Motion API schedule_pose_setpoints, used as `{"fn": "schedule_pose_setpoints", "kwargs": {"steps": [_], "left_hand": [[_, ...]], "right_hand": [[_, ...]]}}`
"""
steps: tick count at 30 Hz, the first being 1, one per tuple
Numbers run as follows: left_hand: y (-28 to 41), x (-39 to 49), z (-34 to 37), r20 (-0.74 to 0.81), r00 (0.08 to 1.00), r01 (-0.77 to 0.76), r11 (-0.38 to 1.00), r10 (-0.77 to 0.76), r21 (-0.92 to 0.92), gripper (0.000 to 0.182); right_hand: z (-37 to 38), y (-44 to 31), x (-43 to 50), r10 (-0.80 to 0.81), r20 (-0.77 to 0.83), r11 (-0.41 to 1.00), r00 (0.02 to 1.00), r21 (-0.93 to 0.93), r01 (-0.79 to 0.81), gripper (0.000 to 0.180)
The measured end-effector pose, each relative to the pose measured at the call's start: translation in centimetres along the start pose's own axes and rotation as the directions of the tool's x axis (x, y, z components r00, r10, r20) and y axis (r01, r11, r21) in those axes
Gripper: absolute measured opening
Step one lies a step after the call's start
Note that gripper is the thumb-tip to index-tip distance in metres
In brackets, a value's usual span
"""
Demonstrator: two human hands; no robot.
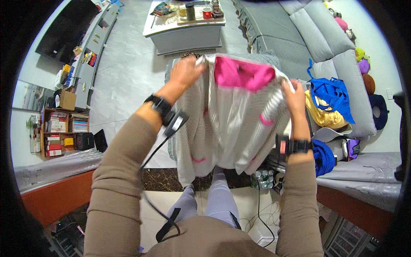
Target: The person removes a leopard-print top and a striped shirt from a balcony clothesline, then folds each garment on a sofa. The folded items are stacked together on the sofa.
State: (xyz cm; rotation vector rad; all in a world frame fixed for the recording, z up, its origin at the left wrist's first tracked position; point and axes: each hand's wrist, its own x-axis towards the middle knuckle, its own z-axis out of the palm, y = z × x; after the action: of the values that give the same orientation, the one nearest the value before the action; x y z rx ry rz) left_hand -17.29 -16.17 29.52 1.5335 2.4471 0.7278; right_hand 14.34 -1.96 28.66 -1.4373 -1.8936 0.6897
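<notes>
A whitish-grey striped jacket point(231, 125) hangs spread out before me, its front open and the pale lining showing. Bright pink fabric point(244, 73) lines its top, and small pink trims mark the sides. My left hand point(186, 72) grips the upper left corner. At the upper right, my right hand point(294, 93) pinches the cloth between thumb and fingers. Behind the jacket, a grey-blue quilted cover point(271, 57) shows in part; what it lies on is mostly hidden. The lower hem hangs close to my legs.
A white coffee table point(189, 30) bearing jars and cups stands ahead. To the right is a grey sofa point(340, 74) with a blue bag point(332, 96) and yellow cloth point(324, 112). Bottles point(264, 179) stand low by my right leg. A black cable point(152, 154) hangs from my left wrist.
</notes>
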Motion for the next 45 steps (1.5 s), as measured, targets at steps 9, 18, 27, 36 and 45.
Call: {"fn": "schedule_pose_setpoints", "kwargs": {"steps": [9,18,27,36,45], "left_hand": [[-9.1,-6.9,19.4,0.336,0.926,0.223,0.966,-0.169,-0.128,0.040],[-16.0,-20.2,28.9,0.577,0.626,0.678,0.732,-0.525,-0.069,0.055],[-18.6,-20.9,35.6,0.447,0.718,0.653,0.738,-0.533,-0.170,0.042],[-20.5,-19.5,33.6,0.569,0.502,0.863,0.422,-0.651,-0.279,0.021],[-18.4,-14.5,34.3,0.400,0.660,0.719,0.380,-0.635,-0.582,0.032]], "right_hand": [[10.9,15.7,-7.9,0.300,0.612,0.943,0.731,-0.076,-0.324,0.033],[20.5,22.9,-22.8,0.524,0.826,0.457,0.208,-0.066,-0.887,0.033],[27.2,23.0,-27.4,0.622,0.685,0.578,0.379,-0.076,-0.812,0.040],[26.6,24.1,-29.1,0.617,0.344,0.751,0.707,0.008,-0.660,0.033],[25.3,25.1,-30.5,0.621,0.463,0.768,0.633,-0.195,-0.610,0.041]]}}
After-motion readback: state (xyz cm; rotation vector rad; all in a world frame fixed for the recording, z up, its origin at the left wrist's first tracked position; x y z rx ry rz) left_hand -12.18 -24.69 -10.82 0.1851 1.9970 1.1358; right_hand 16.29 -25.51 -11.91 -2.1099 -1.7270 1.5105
